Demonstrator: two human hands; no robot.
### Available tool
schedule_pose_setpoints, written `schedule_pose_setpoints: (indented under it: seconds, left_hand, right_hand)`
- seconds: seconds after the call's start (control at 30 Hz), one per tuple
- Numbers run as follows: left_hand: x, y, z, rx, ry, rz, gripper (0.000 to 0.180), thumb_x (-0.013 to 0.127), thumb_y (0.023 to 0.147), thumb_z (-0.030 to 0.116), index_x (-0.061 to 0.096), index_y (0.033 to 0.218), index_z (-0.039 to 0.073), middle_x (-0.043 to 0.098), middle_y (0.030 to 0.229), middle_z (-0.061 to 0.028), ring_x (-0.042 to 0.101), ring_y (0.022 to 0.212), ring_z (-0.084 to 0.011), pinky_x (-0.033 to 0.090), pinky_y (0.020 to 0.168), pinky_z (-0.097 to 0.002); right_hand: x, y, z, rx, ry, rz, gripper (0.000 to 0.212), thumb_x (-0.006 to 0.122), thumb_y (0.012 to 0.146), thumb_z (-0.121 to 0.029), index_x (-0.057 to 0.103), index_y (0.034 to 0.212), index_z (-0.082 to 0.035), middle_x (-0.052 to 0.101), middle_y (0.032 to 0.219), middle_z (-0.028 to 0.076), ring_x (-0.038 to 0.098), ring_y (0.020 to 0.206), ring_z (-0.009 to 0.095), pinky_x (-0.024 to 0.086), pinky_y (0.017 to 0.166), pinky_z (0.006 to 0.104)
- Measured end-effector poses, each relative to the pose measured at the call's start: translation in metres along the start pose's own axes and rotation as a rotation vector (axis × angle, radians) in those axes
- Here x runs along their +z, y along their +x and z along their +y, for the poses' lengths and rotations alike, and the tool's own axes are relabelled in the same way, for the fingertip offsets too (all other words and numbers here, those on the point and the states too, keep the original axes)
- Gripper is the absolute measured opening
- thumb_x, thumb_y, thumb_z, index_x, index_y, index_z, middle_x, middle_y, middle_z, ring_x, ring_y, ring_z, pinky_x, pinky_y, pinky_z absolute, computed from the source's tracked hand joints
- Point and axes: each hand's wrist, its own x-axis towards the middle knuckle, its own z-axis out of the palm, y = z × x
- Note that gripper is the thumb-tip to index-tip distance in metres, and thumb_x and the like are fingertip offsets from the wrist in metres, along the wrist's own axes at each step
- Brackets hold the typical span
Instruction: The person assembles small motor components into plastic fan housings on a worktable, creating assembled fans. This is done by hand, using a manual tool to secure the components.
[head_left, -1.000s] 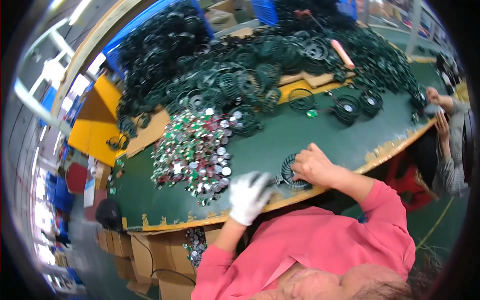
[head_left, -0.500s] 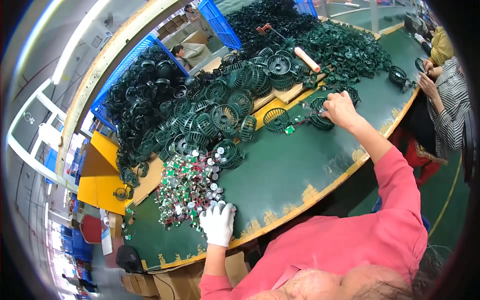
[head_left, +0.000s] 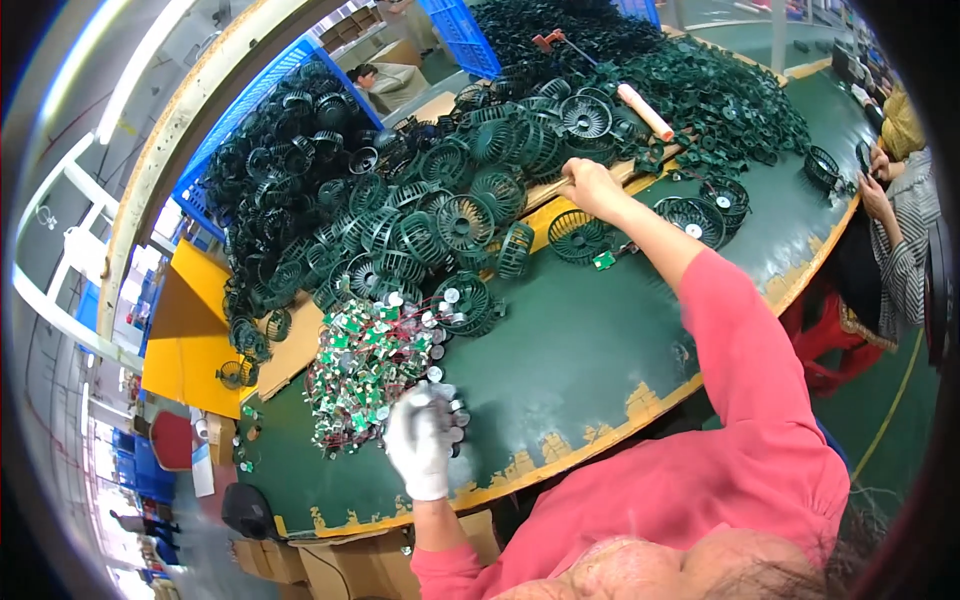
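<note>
My left hand (head_left: pixel 416 455), in a white glove, is over the near edge of a heap of small silver motors with red wires and green circuit boards (head_left: pixel 355 370). Motion blurs its fingers. My bare right hand (head_left: pixel 594 188) reaches to the front of a big pile of dark green round slotted fan housings (head_left: pixel 465 222). Its fingers are curled together, and what they hold, if anything, is hidden. Below it stands a single housing (head_left: pixel 577 237) beside a small green board (head_left: pixel 604 260). To its right lie a housing with a pale centre (head_left: pixel 688 222) and another housing (head_left: pixel 727 200).
Small dark green parts (head_left: pixel 740 105) are heaped at the far right, near an orange-pink rod (head_left: pixel 645 111). A blue crate (head_left: pixel 200 170) tips out housings at the left. The green table (head_left: pixel 540 350) has a worn yellow edge. At right, a co-worker's hands (head_left: pixel 878 185) hold a dark part.
My right hand has left the housings at the right and moved left to the pile. My left hand has shifted slightly left over the motors. The view has turned a little.
</note>
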Motion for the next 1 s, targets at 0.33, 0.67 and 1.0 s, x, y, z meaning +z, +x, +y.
schedule_pose_setpoints:
  seconds: [0.33,0.67,1.0]
  left_hand:
    - [-0.005,-0.007,0.0,0.375,-0.17,0.311,0.021,0.05,0.093,0.018,0.058,0.093,-0.001,0.062,0.078,-0.0086,0.058,0.068,-0.015,0.046,0.065,-0.0272]
    - [-0.001,-0.016,-0.029,0.294,0.464,-0.21,0.019,0.055,0.087,0.006,0.062,0.103,0.002,0.062,0.084,-0.0118,0.06,0.073,-0.0231,0.048,0.069,-0.0317]
    - [0.008,-0.018,-0.047,0.032,0.231,-0.154,0.022,0.051,0.094,0.012,0.06,0.108,-0.002,0.061,0.087,-0.006,0.055,0.074,-0.0124,0.045,0.069,-0.0238]
  right_hand:
    - [0.064,0.041,0.018,0.134,0.025,0.121,0.029,0.076,0.072,-0.021,0.065,0.093,-0.004,0.067,0.086,0.019,0.064,0.089,0.036,0.05,0.08,0.0428]
    - [-0.03,-0.013,-0.021,-0.042,0.398,-0.11,0.017,0.069,0.085,-0.02,0.064,0.081,-0.004,0.053,0.063,-0.005,0.045,0.057,0.004,0.035,0.05,0.0224]
    - [-0.228,-0.256,0.062,0.39,0.732,-0.307,0.016,0.067,0.086,-0.019,0.066,0.084,-0.004,0.059,0.069,-0.003,0.049,0.058,0.003,0.039,0.052,0.0184]
